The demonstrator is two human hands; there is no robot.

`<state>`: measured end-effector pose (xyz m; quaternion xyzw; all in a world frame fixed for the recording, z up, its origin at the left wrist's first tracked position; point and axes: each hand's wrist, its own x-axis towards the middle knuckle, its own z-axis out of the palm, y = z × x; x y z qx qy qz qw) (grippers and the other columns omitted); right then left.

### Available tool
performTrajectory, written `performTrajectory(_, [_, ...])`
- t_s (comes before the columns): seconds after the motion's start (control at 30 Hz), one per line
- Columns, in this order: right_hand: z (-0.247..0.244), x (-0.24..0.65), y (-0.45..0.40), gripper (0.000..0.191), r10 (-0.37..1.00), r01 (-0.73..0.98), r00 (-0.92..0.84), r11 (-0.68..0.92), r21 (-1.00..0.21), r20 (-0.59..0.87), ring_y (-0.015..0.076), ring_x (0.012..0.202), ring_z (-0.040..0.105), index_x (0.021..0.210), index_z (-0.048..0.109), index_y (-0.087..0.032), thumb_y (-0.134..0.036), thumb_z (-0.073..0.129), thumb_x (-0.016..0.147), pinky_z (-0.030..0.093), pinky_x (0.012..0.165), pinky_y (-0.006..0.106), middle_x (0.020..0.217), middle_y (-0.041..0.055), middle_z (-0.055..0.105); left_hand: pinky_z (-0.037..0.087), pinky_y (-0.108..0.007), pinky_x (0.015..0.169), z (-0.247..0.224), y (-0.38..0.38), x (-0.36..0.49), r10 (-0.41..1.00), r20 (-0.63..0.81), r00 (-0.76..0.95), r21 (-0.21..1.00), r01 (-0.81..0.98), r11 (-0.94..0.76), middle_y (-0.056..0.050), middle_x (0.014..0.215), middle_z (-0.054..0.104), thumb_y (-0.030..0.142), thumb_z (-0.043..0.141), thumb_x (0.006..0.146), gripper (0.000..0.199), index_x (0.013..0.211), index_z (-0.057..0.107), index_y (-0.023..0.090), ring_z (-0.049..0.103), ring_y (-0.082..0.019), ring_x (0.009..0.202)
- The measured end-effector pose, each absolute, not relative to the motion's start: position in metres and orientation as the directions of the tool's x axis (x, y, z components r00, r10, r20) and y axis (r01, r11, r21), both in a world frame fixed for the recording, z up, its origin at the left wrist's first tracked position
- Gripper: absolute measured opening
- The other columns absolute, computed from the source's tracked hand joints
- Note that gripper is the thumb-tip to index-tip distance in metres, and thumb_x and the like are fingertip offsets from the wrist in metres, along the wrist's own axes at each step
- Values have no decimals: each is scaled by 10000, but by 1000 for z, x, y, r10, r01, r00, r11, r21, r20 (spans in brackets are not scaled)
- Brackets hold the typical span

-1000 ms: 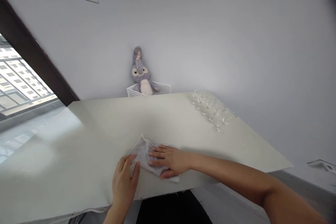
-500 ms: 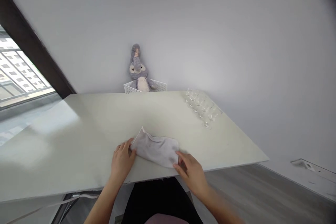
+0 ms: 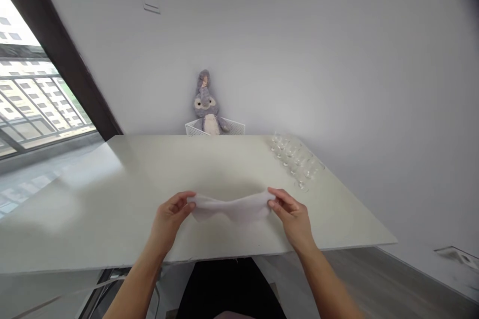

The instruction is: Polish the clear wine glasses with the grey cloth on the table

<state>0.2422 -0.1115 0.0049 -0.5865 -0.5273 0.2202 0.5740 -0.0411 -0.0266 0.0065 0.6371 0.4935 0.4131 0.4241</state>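
A pale grey-white cloth [image 3: 232,209] is stretched between my two hands above the near part of the table, sagging in the middle and slightly blurred. My left hand [image 3: 170,217] pinches its left end between thumb and fingers. At the opposite end, my right hand [image 3: 294,214] grips the corner the same way. The cloth's lower edge hangs loosely; whether it touches the tabletop I cannot tell.
Several clear stemmed glasses [image 3: 295,159] stand in rows on the right side of the white table [image 3: 168,159]. Behind the far edge, a grey plush toy [image 3: 211,109] sits in a white perforated basket [image 3: 235,128] against the wall. A window [image 3: 37,94] is at left.
Both hands have lifted the cloth off the tabletop and pulled it out between them. My hands are farther apart, and the cloth's ends are now pinched. The view has shifted slightly.
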Motion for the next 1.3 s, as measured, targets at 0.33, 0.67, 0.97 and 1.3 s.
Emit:
performTrajectory(0.33, [17, 263, -104, 231, 802, 647, 334, 187, -739, 495, 146, 742, 494, 994, 606, -230, -293, 479, 812, 414, 683, 285, 859, 39, 531, 421, -268, 718, 31, -11, -18, 943, 300, 145, 780, 531, -330, -8, 835, 625, 297, 498, 731, 232, 902, 637, 224, 564, -156, 780])
performTrajectory(0.67, [21, 280, -140, 251, 949, 297, 282, 56, -953, 143, 140, 640, 526, 811, 557, -182, -419, 473, 806, 427, 586, 252, 715, 25, 562, 400, -241, 602, 43, -7, 4, 917, 146, 372, 929, 266, -256, -18, 751, 577, 373, 365, 818, 289, 883, 554, 164, 532, -144, 705])
performTrajectory(0.97, [-14, 297, -144, 306, 881, 820, 391, -201, -537, 267, 210, 702, 604, 971, 616, -231, -428, 443, 814, 461, 635, 347, 864, 65, 661, 399, -291, 717, -6, 44, 61, 903, 201, 380, 610, 673, -419, -65, 1094, 561, 423, 381, 821, 393, 1162, 434, 234, 540, -188, 946])
performTrajectory(1.3, [-40, 250, -67, 505, 880, 828, -470, 466, -310, 69, 184, 1313, 166, 1356, 265, -163, -353, 318, 892, 136, 1079, 386, 1415, 64, 251, 388, -349, 863, -37, 52, 83, 836, 232, 497, 488, 684, -542, -60, 1072, 578, 275, 384, 818, 283, 1035, 546, 192, 523, -201, 981])
